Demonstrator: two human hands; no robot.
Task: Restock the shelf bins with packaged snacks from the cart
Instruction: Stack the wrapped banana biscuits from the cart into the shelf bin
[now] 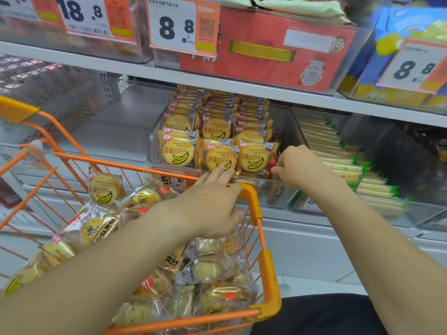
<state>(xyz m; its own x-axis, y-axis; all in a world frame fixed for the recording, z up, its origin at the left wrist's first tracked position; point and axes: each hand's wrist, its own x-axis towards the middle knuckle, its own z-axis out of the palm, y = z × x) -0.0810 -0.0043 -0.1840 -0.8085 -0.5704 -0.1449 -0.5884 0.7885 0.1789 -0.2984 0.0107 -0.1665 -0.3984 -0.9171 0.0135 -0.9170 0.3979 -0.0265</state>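
The shelf unit point(242, 85) is filling the upper half of the view, and the orange cart point(254, 204) is sitting at seven o'clock, heaped with wrapped snacks. Between them, at about twelve o'clock from the cart's front rail, the clear bin point(285, 189) is holding banana biscuit packs point(177, 153) stacked upright in three columns, with three packs facing forward in the front row.

The left hand point(212, 204) is reaching over the cart rail with its fingers straight and spread, the tips touching the middle front pack point(221, 160); it is gripping nothing. The right hand point(297, 165) is curling at the bin's three o'clock edge, beside the right front pack; whether it is pinching anything there I cannot tell.

The step looks like squaring up the front row. To do it well, the left fingers should be pressing flat and gently so the wrappers are not creasing, while the right hand is steadying the end so the row is not sliding sideways.

In the cart, one loose banana pack point(105, 189) is lying face up at ten o'clock; the other wrapped snacks are too jumbled to count. Three price tags are hanging along the upper shelf bins.
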